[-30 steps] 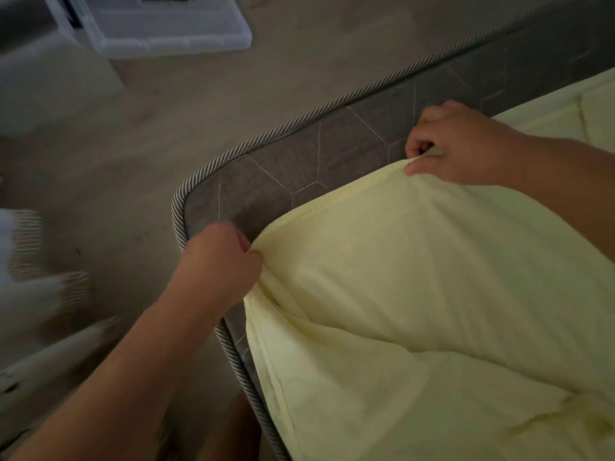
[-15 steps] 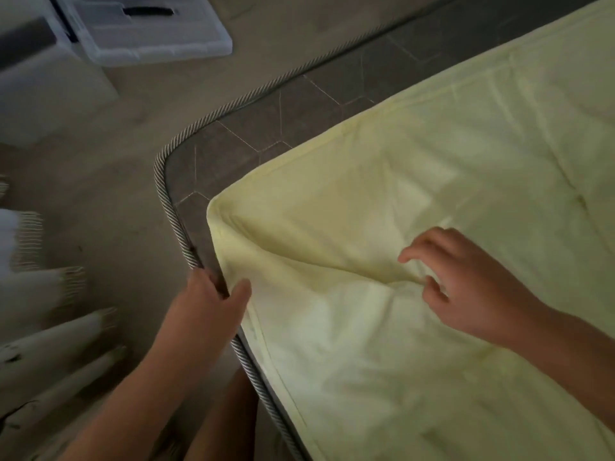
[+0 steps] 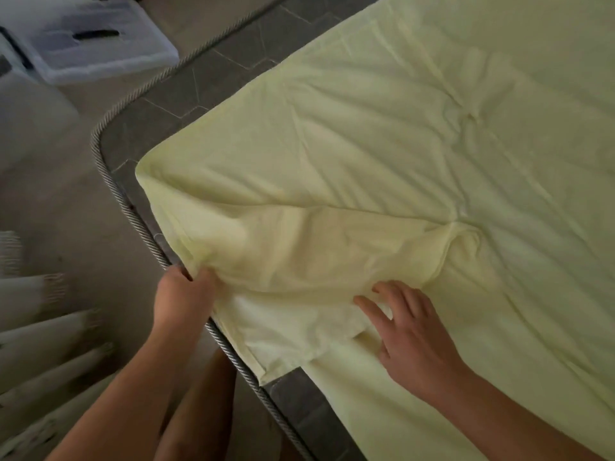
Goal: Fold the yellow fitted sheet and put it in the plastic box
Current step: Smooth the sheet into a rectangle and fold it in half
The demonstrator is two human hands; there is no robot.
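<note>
The pale yellow fitted sheet (image 3: 382,154) lies spread over a grey mattress (image 3: 173,101), its corner pocket turned back toward me in loose folds. My left hand (image 3: 184,294) grips the sheet's edge at the mattress's corded rim, fingers curled round the cloth. My right hand (image 3: 409,331) rests flat on the sheet with spread, straight fingers, just below the folded-over flap. The clear plastic box (image 3: 96,41) stands on the floor at the top left, well away from both hands.
The mattress's rounded corner (image 3: 103,141) juts toward the floor on the left. White fringed cloth (image 3: 43,331) lies on the floor at the lower left. A pale blurred object (image 3: 26,121) sits beside the box. My leg (image 3: 199,410) stands against the mattress edge.
Both hands left the sheet's far hem and came down toward me. The left hand now grips the near edge; the right hand has flattened onto the sheet. The corner flap lies folded back.
</note>
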